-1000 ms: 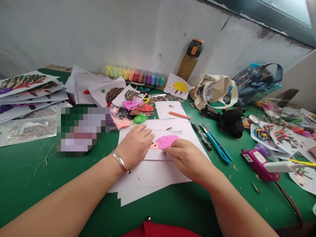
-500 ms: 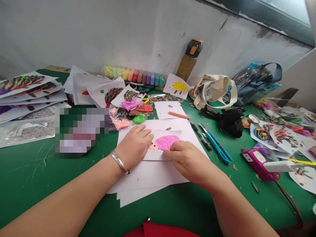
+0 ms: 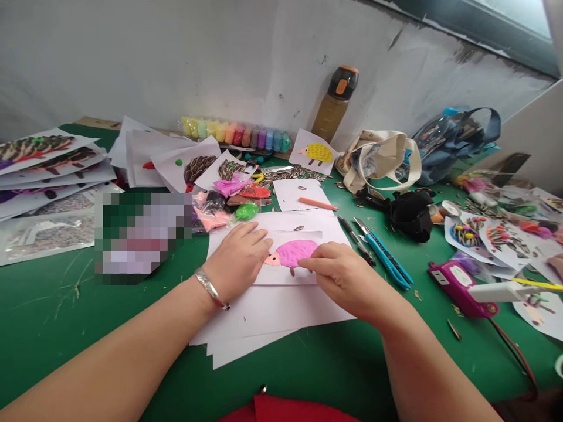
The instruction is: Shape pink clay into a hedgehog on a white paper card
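Note:
A flat purple clay body [image 3: 291, 253] with a pink clay head [image 3: 273, 259] and small brown feet lies on a white paper [image 3: 275, 276], on top of other sheets. My left hand [image 3: 241, 258] rests on the paper's left side beside the head, fingers spread and holding nothing. At the right edge of the purple clay is my right hand [image 3: 343, 272]; its index finger points left onto the clay, the other fingers are curled, and nothing shows in it. One striped seed [image 3: 299, 228] lies above the clay shape.
An orange clay tool [image 3: 317, 203] lies on a small white sheet behind. Right of the papers are a black pen [image 3: 356, 240] and a blue cutter [image 3: 383, 253]. Clay bags [image 3: 214, 202], seeds, a bottle [image 3: 335, 105] and a cream bag [image 3: 382, 158] stand farther back.
My right hand has shifted slightly right and up, its index finger now stretched over the purple clay. The brown feet have come into view. My left hand stays on the paper.

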The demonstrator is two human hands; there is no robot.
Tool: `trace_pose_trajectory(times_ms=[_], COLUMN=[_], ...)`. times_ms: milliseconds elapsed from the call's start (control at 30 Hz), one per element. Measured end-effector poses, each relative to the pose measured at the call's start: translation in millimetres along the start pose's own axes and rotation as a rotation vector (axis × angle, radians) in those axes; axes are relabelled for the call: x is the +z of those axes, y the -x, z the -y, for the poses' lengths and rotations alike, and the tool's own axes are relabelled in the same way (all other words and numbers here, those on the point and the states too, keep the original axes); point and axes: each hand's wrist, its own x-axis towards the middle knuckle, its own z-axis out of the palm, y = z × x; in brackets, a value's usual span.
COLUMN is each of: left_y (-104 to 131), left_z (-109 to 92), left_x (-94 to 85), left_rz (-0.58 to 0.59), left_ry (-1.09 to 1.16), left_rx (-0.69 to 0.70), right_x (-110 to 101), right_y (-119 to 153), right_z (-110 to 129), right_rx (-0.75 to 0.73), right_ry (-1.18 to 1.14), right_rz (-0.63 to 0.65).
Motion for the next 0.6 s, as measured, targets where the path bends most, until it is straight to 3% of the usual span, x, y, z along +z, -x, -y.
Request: trace_pose_trajectory(times_ms=[267, 433, 600], left_y=[-0.6, 0.2, 2.0], left_z=[0.6, 1.2, 2.9], left_x=[-0.3, 0.8, 3.2], left_rz=[-0.008, -0.007, -0.033], left_ry=[-0.007, 0.003, 0.012], left_rx=[0.004, -0.001, 0.005], right_x=[9.9, -4.0, -17.6], right_y=[-2.7, 1.7, 10.3], right_z=[6.3, -4.0, -8.9], right_rx=[-0.048, 0.021, 0.087], right_ry=[0.149, 0.013, 0.049], right_rz=[0.05, -0.037, 0.052])
